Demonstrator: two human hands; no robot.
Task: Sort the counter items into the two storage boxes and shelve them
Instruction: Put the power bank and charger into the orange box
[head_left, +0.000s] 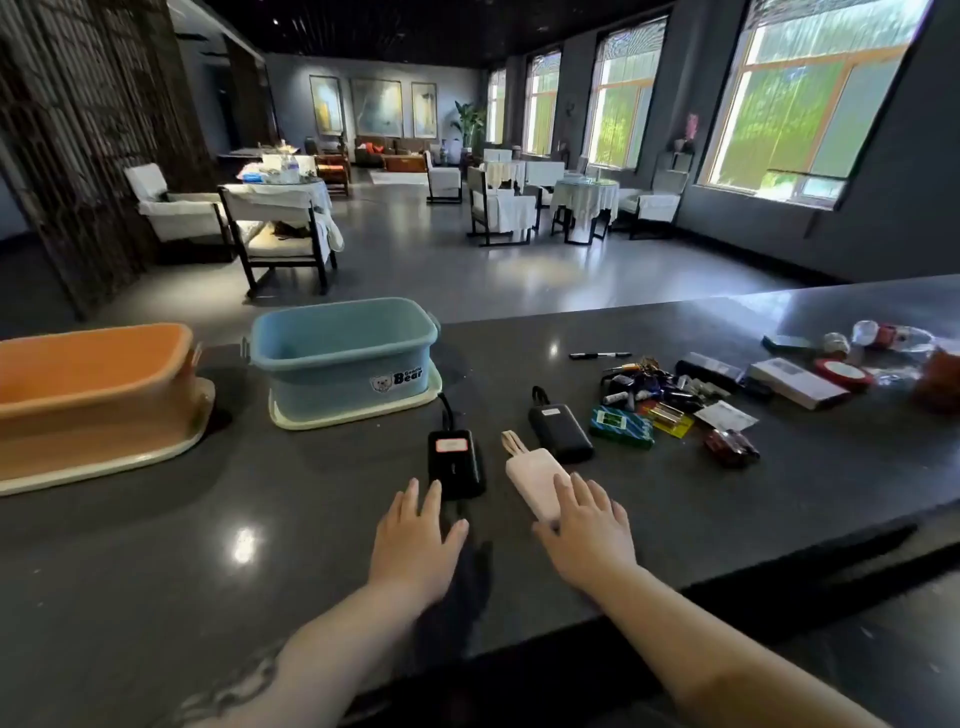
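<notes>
— Hands first, from the head view: what do you see?

— I see my left hand flat on the dark counter, fingers straight and slightly spread, tips touching the near end of a black power bank. My right hand rests with relaxed, spread fingers on a pink power bank.

— And the boxes?

— I have the blue box and the orange box standing on their lids at left. A second black power bank lies near the clutter at right.
</notes>
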